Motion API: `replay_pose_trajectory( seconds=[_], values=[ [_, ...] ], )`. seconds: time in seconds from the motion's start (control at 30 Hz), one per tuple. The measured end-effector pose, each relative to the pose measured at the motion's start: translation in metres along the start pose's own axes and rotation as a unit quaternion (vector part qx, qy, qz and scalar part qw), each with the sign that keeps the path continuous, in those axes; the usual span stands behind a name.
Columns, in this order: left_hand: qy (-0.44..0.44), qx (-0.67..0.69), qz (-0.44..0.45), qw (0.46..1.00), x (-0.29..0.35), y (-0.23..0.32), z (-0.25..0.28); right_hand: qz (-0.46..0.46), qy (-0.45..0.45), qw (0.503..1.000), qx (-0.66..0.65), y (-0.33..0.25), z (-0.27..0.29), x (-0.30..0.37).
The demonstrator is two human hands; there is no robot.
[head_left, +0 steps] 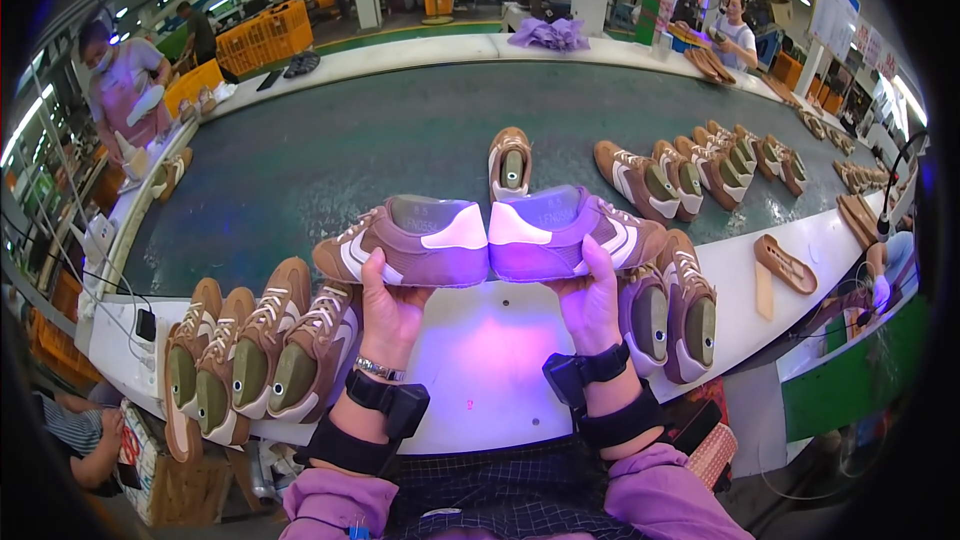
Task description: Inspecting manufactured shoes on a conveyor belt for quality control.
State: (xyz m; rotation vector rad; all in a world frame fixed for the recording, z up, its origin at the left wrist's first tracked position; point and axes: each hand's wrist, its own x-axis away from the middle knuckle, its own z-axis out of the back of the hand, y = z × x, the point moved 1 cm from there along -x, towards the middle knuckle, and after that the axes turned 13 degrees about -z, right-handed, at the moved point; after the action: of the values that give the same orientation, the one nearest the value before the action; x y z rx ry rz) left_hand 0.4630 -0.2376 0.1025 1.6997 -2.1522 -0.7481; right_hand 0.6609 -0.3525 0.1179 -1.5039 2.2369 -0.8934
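My left hand point(393, 302) grips a brown sneaker point(400, 240) with white side stripes and a pale heel patch, its toe pointing left. A matching sneaker point(560, 235), toe pointing right, is in my right hand point(590, 300). I hold both up over the white work surface, heel to heel, and their heels almost touch. Each thumb presses on the near side of its shoe; the other fingers are mostly hidden underneath. A dark shoe last fills each opening. Purple light falls on the heels. Just beyond them, one sneaker point(511, 162) stands on the green conveyor belt point(380, 130).
Several sneakers point(270, 340) stand on the ledge at my left, and a pair point(688, 315) is at my right. More sneakers point(715, 165) line the belt's right side. A loose sole point(785, 264) lies on the right ledge. Co-workers point(130, 90) stand along the far edges.
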Motion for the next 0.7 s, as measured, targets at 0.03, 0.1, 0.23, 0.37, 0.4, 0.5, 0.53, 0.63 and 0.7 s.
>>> replay_pose_trajectory(
  seconds=[0.03, 0.1, 0.23, 0.37, 0.4, 0.5, 0.53, 0.63, 0.7],
  values=[
    [-0.005, -0.002, 0.002, 1.0, 0.0004, 0.0002, -0.0004, -0.001, -0.002, 1.0, -0.006, -0.0002, -0.0005, 0.0005],
    [-0.003, -0.004, 0.0, 1.0, 0.0008, 0.0003, -0.0005, -0.002, -0.009, 1.0, -0.006, 0.0008, 0.0024, 0.0001],
    [0.002, -0.007, -0.001, 1.0, 0.0011, -0.0011, -0.0029, -0.002, -0.016, 1.0, -0.007, 0.0008, 0.0052, -0.001],
    [0.013, -0.001, 0.002, 1.0, -0.0011, -0.0019, -0.001, 0.005, -0.02, 1.0, -0.009, 0.0017, 0.0, 0.0003],
    [0.01, 0.0, 0.001, 1.0, -0.0013, -0.0014, -0.0024, 0.009, -0.02, 1.0, -0.011, 0.0021, -0.0008, -0.0001],
    [0.006, 0.009, 0.003, 1.0, -0.0022, -0.0008, -0.0021, 0.016, -0.022, 1.0, -0.006, 0.0032, 0.002, 0.0002],
    [0.004, 0.017, 0.004, 1.0, -0.0039, -0.0012, -0.0014, 0.021, -0.024, 0.999, 0.0, 0.0034, 0.0033, -0.0003],
    [0.007, 0.022, 0.006, 1.0, -0.0018, -0.0024, 0.0034, 0.018, -0.033, 0.999, -0.017, 0.0067, 0.0011, 0.0042],
    [0.004, 0.017, -0.001, 1.0, -0.0021, -0.0016, 0.0061, 0.021, -0.045, 0.999, -0.02, 0.0065, -0.0026, 0.0049]
  ],
)
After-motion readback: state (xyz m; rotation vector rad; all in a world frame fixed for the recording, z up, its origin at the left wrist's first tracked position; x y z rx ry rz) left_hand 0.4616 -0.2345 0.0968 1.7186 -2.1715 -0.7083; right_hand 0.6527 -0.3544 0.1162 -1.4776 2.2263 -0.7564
